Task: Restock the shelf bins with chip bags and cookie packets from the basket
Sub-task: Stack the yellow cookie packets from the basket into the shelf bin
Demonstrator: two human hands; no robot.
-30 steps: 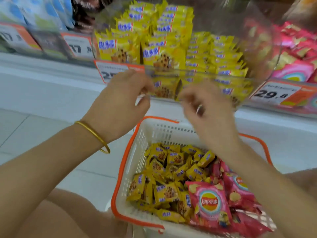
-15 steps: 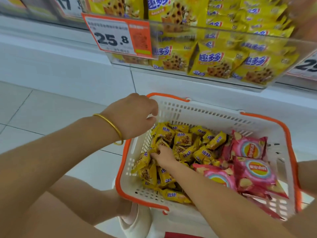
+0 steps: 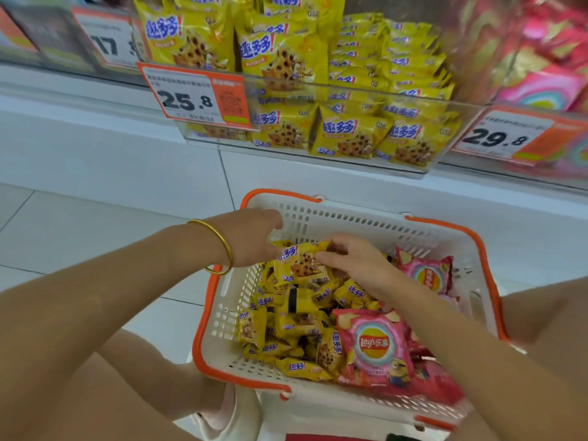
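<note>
We are pinching a yellow cookie packet [image 3: 300, 263] with our right hand [image 3: 358, 264] just above the heap in the basket [image 3: 366, 218], our left hand [image 3: 251, 240] meeting its left edge, grip not discernible, pink chip bags [image 3: 375, 345] lying at the basket's right, shelf bin [image 3: 381, 97] above.

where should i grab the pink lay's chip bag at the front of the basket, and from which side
I'd pinch the flat sealed top edge of the chip bag, coming down from above on its left. It lies face up on the pile in the basket, puffed in the middle, and the right arm crosses its right side.
</note>
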